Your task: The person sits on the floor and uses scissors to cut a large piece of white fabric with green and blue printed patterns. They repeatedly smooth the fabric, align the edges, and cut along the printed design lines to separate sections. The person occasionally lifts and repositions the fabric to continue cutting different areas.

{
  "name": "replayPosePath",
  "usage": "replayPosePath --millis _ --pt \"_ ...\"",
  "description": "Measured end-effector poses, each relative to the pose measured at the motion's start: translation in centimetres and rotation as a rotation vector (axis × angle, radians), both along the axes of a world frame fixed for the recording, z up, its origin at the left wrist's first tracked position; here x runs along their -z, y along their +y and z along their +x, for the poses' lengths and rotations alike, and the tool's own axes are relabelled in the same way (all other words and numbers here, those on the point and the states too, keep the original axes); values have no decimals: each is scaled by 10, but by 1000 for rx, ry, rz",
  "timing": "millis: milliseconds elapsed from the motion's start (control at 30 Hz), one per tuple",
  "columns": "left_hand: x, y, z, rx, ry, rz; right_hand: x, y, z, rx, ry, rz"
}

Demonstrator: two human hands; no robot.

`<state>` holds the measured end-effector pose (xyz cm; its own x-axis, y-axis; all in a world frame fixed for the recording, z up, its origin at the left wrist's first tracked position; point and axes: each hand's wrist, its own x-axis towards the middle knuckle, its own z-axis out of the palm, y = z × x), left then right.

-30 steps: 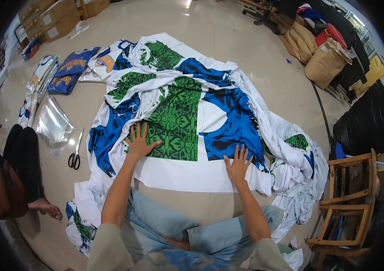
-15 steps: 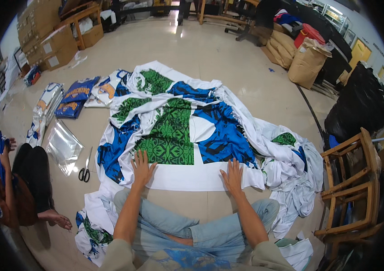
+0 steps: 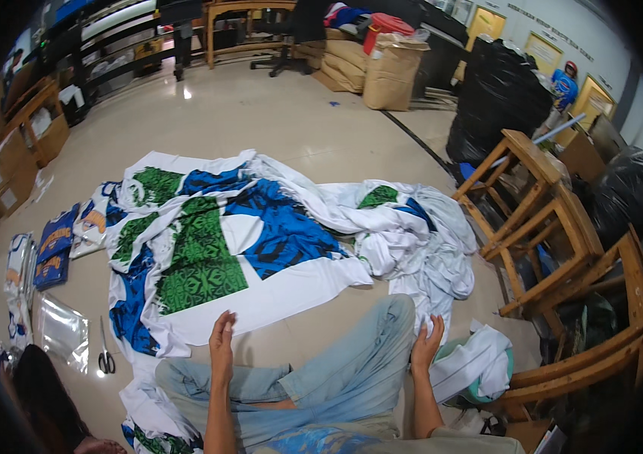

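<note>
A broad printed fabric (image 3: 284, 291) in white, green and blue lies spread on the floor before my crossed legs. Its white front strip runs along the side nearest me. My left hand (image 3: 221, 346) is raised just in front of that strip, fingers stretched, holding nothing. Beside my right knee hovers my right hand (image 3: 427, 344), its fingers apart and nothing in them. Close to it, a heap of crumpled white fabric (image 3: 420, 250) joins the spread piece on the right. More white cloth (image 3: 480, 363) drapes over a pale green round container at my right.
Scissors (image 3: 105, 349) and a clear plastic sheet (image 3: 64, 333) lie on the left, near packed garments (image 3: 55, 246). Wooden stool frames (image 3: 556, 219) crowd the right side, with a black bag (image 3: 499, 98) behind them. A person's dark-clad leg (image 3: 45, 390) shows at lower left.
Both hands have lifted off the fabric's white strip and drawn back toward me. My view has swung to the right, bringing more of the stools and cloth into sight.
</note>
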<state>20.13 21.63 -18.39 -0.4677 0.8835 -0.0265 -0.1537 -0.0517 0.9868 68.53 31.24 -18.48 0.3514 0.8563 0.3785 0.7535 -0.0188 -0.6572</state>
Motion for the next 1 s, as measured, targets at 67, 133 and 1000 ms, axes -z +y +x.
replayPosePath --millis 67,133,1000 --pt "-67 13 30 170 -142 109 60 -18 22 142 -157 -216" --pt "-132 27 58 336 -260 218 117 -49 41 146 -237 -409" --pt "-404 6 78 662 1215 1015 41 -28 -6 -34 236 -388"
